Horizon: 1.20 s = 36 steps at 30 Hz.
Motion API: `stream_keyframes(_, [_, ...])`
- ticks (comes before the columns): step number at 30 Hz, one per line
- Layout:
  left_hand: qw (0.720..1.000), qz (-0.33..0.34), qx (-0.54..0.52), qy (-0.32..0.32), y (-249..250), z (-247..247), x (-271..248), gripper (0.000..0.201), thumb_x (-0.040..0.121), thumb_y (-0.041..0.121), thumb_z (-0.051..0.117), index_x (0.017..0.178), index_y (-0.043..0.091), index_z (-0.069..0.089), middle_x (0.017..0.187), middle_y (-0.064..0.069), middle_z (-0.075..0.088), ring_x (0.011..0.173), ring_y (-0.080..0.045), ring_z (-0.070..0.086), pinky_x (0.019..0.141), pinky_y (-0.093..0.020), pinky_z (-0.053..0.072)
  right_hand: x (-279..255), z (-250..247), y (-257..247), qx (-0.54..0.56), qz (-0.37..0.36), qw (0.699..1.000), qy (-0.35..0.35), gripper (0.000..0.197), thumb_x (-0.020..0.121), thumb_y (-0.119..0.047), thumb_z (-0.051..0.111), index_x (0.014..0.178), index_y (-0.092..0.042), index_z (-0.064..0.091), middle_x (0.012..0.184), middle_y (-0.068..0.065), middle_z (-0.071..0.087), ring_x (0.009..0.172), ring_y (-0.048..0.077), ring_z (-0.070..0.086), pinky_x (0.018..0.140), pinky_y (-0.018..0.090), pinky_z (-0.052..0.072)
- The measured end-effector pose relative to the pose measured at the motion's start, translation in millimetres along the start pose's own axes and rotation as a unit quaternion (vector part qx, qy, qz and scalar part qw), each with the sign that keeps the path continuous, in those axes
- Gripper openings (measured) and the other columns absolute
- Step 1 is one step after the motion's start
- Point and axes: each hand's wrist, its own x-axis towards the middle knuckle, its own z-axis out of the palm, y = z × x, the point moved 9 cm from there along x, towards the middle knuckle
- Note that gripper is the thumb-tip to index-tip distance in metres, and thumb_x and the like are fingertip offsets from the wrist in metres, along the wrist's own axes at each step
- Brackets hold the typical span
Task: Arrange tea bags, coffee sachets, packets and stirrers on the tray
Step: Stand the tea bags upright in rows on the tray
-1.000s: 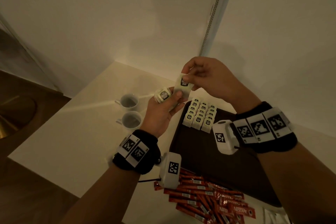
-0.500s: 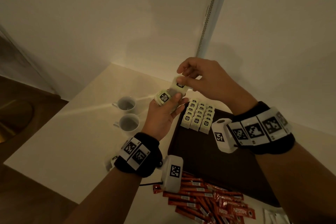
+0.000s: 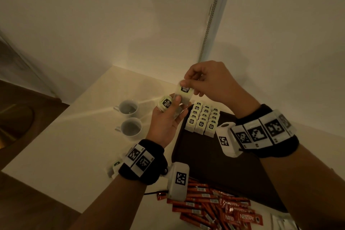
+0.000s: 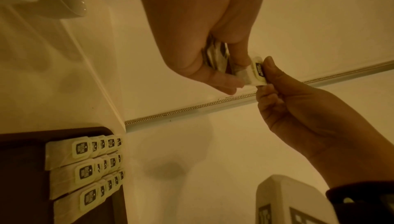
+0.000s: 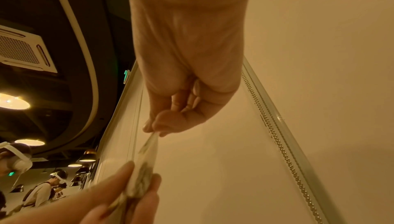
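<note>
Head view: right hand grip pinching pale "teas"-labelled tea bag, long axis tilted, left hand grip clasping small white tea-bag stack.

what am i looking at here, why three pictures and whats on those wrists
No machine here: a person works bare-handed, with tagged bands and a small camera on each wrist, plus a head camera. The big picture is the head view, looking down; the other two look along each hand. The left hand holds a small stack of tea bags. The right hand pinches one tea bag at the stack, by its top edge. On the pale table a dark tray carries three rows of tea bags. Two white cups stand left of it; red coffee sachets lie nearest the person.
</note>
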Motion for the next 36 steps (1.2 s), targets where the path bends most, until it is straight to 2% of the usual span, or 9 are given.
stream_keyframes(2, [1.000,-0.011,0.013,0.010,-4.8,-5.7,2.6,0.008,0.086,0.021,0.058,0.093,0.017,0.062,0.085,0.002,0.073,0.081,-0.012,0.070,0.062,-0.019,0.054,0.6,1.4,5.0,-0.002,0.008,1.000,-0.014,0.009,0.080,-0.020,0.073,0.081,-0.014,0.067,0.063,-0.006,0.064,0.047,0.001,0.060,0.048,0.011,0.047])
stream_keyframes(5, [0.999,-0.026,0.004,0.045,-7.4,-22.3,8.5,0.032,0.079,0.033,0.063,0.101,0.011,0.061,0.093,-0.003,0.073,0.085,-0.017,0.069,0.067,-0.021,0.056,1.8,-1.1,21.1,-0.028,0.019,0.999,-0.022,0.005,0.084,-0.013,0.069,0.088,-0.015,0.068,0.069,-0.009,0.063,0.051,-0.001,0.060,0.051,0.011,0.049])
stream_keyframes(10, [0.989,-0.055,-0.080,0.111,-5.0,-53.0,18.6,0.041,0.096,0.041,0.046,0.107,0.004,0.059,0.101,-0.016,0.071,0.094,-0.028,0.069,0.074,-0.028,0.059,-2.7,13.5,85.6,-0.094,0.084,0.989,-0.073,0.015,0.089,-0.008,0.060,0.099,-0.017,0.065,0.080,-0.011,0.059,0.059,-0.002,0.056,0.051,0.005,0.044])
stream_keyframes(12, [0.988,-0.054,-0.088,0.111,-0.5,-55.9,22.8,0.047,0.096,0.046,0.042,0.107,0.004,0.059,0.103,-0.017,0.070,0.095,-0.029,0.069,0.077,-0.029,0.059,-7.1,31.9,121.3,-0.115,0.117,0.981,-0.103,0.014,0.090,-0.008,0.060,0.102,-0.012,0.066,0.082,-0.008,0.059,0.065,0.005,0.057,0.052,0.004,0.041])
stream_keyframes(17, [0.988,-0.054,-0.086,0.117,4.6,-62.3,26.5,0.058,0.094,0.054,0.036,0.109,0.003,0.059,0.106,-0.019,0.069,0.097,-0.031,0.068,0.075,-0.031,0.059,-23.8,90.0,193.9,-0.159,0.169,0.953,-0.193,0.018,0.090,-0.010,0.061,0.106,-0.006,0.067,0.107,0.007,0.066,0.091,0.012,0.056,0.076,0.019,0.039])
stream_keyframes(20, [0.988,-0.059,-0.083,0.118,3.7,-66.9,26.4,0.060,0.095,0.056,0.034,0.109,0.004,0.059,0.102,-0.017,0.071,0.093,-0.030,0.070,0.074,-0.031,0.059,-34.8,116.8,220.2,-0.152,0.193,0.941,-0.232,0.020,0.089,-0.016,0.062,0.106,-0.007,0.066,0.109,0.008,0.065,0.090,0.014,0.058,0.077,0.022,0.045])
stream_keyframes(23, [0.988,-0.064,-0.075,0.121,2.2,-71.2,26.6,0.061,0.095,0.057,0.031,0.109,0.004,0.059,0.099,-0.017,0.072,0.090,-0.029,0.071,0.075,-0.031,0.059,-34.8,125.0,236.2,-0.138,0.209,0.944,-0.214,0.020,0.088,-0.013,0.064,0.105,-0.004,0.064,0.110,0.012,0.064,0.098,0.023,0.061,0.085,0.031,0.051])
stream_keyframes(30, [0.988,-0.077,-0.049,0.127,-3.1,-80.1,31.4,0.066,0.096,0.059,0.022,0.115,0.006,0.057,0.102,-0.017,0.071,0.092,-0.031,0.070,0.069,-0.030,0.059,-19.6,114.7,253.0,-0.120,0.239,0.957,-0.114,0.012,0.087,-0.005,0.061,0.096,-0.001,0.067,0.104,0.014,0.066,0.086,0.012,0.053,0.073,0.019,0.038])
stream_keyframes(36, [0.989,-0.096,-0.031,0.110,-8.0,-77.6,33.2,0.071,0.094,0.063,0.018,0.119,0.007,0.054,0.103,-0.019,0.071,0.092,-0.033,0.069,0.068,-0.032,0.059,-14.4,118.4,264.2,-0.119,0.250,0.955,-0.105,0.011,0.085,-0.005,0.063,0.095,0.000,0.066,0.103,0.014,0.066,0.098,0.024,0.060,0.075,0.021,0.039])
